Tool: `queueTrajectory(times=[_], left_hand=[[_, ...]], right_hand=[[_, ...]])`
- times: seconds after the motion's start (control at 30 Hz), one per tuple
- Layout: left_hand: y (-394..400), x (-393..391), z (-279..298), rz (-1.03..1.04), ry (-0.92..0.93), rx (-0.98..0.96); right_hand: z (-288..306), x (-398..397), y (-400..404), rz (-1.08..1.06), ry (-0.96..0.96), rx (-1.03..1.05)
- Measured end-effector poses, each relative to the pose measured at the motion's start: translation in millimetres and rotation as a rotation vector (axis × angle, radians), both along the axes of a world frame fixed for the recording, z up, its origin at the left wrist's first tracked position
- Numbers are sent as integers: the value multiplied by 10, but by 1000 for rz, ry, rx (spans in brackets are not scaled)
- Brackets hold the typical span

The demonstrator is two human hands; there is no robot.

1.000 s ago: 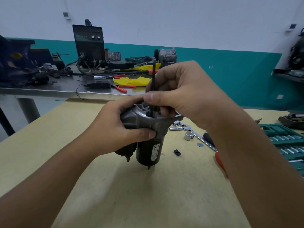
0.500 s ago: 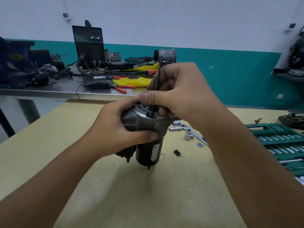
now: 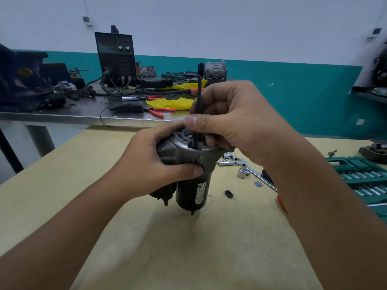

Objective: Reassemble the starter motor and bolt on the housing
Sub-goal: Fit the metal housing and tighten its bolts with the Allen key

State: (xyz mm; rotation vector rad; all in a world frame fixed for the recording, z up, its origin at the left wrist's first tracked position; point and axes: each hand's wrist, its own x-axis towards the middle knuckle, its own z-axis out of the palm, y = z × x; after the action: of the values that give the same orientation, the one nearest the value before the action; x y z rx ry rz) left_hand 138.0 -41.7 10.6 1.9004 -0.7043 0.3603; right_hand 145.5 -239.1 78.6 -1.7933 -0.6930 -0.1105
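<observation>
The starter motor [image 3: 193, 190] stands upright on the yellow table [image 3: 188, 248], black body down and grey metal housing [image 3: 180, 151] on top. My left hand [image 3: 152, 166] grips the housing from the left, thumb across its front. My right hand [image 3: 228, 120] pinches a black hex key [image 3: 199, 95] that stands upright with its lower end in the top of the housing. The key's short arm points left at the top. What the key's tip meets is hidden by my fingers.
Loose sockets [image 3: 243, 171], a ratchet wrench [image 3: 257, 178], a washer [image 3: 258, 183] and a small black piece [image 3: 228, 193] lie right of the motor. A green socket set case [image 3: 364, 181] sits at the right edge. A steel bench [image 3: 83, 116] behind carries a welder [image 3: 115, 57], red pliers [image 3: 159, 110] and yellow cloth [image 3: 173, 102].
The hex key has turned in my right hand: its short top arm now points left. My left hand keeps the same grip on the housing; the motor has not moved.
</observation>
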Motion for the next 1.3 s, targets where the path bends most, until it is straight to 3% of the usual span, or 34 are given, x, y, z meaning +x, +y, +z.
queueTrajectory(times=[0.13, 0.47, 0.77, 0.93, 1.17, 1.3], left_hand=[[-5, 21, -7, 4, 0, 7], [-22, 11, -22, 11, -22, -10], [-42, -1, 2, 20, -11, -20], [-51, -2, 9, 23, -6, -21], [-30, 19, -22, 62, -1, -4], [-15, 22, -30, 84, 28, 14]], right_hand=[[37, 12, -94, 127, 36, -8], [0, 10, -31, 89, -17, 42], [-25, -15, -24, 182, -253, -24], [-20, -18, 8, 223, -187, 45], [-34, -46, 85, 133, -349, 152], [16, -59, 73, 202, -297, 183]])
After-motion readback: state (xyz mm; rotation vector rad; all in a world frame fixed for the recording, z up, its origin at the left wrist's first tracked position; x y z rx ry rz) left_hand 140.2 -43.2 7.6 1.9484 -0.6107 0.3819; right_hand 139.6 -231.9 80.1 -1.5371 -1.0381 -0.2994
